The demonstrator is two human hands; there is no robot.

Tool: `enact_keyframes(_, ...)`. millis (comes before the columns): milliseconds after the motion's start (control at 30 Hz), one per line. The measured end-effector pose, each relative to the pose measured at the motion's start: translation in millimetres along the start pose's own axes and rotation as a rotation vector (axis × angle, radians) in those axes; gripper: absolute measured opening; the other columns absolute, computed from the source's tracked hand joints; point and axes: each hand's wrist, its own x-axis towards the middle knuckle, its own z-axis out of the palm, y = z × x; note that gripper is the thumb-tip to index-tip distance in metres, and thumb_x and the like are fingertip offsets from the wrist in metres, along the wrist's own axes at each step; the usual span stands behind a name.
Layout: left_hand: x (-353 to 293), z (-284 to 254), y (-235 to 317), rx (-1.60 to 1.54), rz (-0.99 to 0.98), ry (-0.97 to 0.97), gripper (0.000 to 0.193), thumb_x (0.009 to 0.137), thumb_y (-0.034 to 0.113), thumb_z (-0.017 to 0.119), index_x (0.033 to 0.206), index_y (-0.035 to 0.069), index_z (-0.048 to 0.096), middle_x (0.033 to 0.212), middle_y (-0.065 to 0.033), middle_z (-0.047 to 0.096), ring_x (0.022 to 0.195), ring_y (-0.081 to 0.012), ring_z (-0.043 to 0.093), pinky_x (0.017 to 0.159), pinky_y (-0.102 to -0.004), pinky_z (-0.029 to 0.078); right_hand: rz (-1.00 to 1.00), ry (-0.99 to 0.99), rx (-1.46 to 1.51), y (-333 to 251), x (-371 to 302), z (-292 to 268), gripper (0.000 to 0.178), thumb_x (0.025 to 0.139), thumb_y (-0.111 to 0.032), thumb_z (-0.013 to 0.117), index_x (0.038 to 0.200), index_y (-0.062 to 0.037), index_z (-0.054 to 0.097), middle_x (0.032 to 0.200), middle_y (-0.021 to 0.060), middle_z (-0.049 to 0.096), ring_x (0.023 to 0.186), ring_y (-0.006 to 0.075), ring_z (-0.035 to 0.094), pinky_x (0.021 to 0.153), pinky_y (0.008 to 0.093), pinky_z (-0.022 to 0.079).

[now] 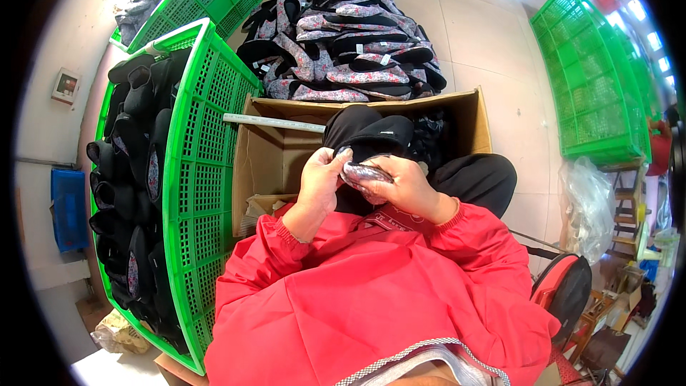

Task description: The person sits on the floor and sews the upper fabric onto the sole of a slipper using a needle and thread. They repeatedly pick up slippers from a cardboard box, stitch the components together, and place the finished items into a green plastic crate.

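The left hand pinches the floral shoe at ten o'clock, the right hand at three (light, even pressure should help).

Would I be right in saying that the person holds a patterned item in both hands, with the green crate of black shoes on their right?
Not quite: the green crate of black shoes stands on the person's left, as the head view shows. The left hand and right hand do hold the patterned item between them.

The held shoe is mottled grey, piled shoes floral and black, smock red.
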Motion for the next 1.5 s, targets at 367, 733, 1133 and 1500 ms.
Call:
enact_keyframes(367,14.8,-12.1,7.6,0.637,0.517,0.082,0.022,0.094,0.015,0.067,0.079,0.004,0.056,0.069,-0.0008,0.056,0.059,-0.0099,0.047,0.054,-0.0282,0.039,0.023,0.095,-0.031,21.5,36.4,9.5,0.024,0.087,-0.020,0.071,0.096,0.0018,0.064,0.078,0.0111,0.066,0.069,0.0146,0.057,0.066,0.0324,0.048)
enact_keyframes(733,24.9,-3.4,12.2,0.790,0.688,0.125,0.012,0.091,0.009,0.067,0.089,0.000,0.058,0.084,-0.0077,0.060,0.071,-0.0200,0.059,0.065,-0.0329,0.049,0.120,0.163,0.233,35.3,85.0,7.8,0.028,0.082,-0.020,0.072,0.099,0.0032,0.069,0.083,0.0109,0.071,0.071,0.0174,0.067,0.068,0.0329,0.052)
enact_keyframes(1133,-9.0,-4.4,-26.5,-0.131,0.196,-0.108,0.020,0.098,0.012,0.063,0.112,0.004,0.051,0.102,-0.0037,0.058,0.089,-0.0122,0.059,0.083,-0.0276,0.051,0.441,0.161,0.542,14.0,96.8,-8.4,0.016,0.089,-0.021,0.067,0.091,-0.0054,0.070,0.075,0.0019,0.068,0.057,0.0100,0.060,0.045,0.0263,0.040)
enact_keyframes(1500,-25.5,12.3,4.4,-0.007,0.255,0.061,0.023,0.089,0.009,0.074,0.101,0.003,0.055,0.087,-0.0009,0.062,0.071,-0.0060,0.055,0.066,-0.0212,0.044,0.013,0.385,0.065,18.3,87.0,9.3,0.027,0.087,-0.023,0.068,0.096,0.0023,0.070,0.081,0.0183,0.071,0.074,0.0287,0.069,0.069,0.0369,0.052)
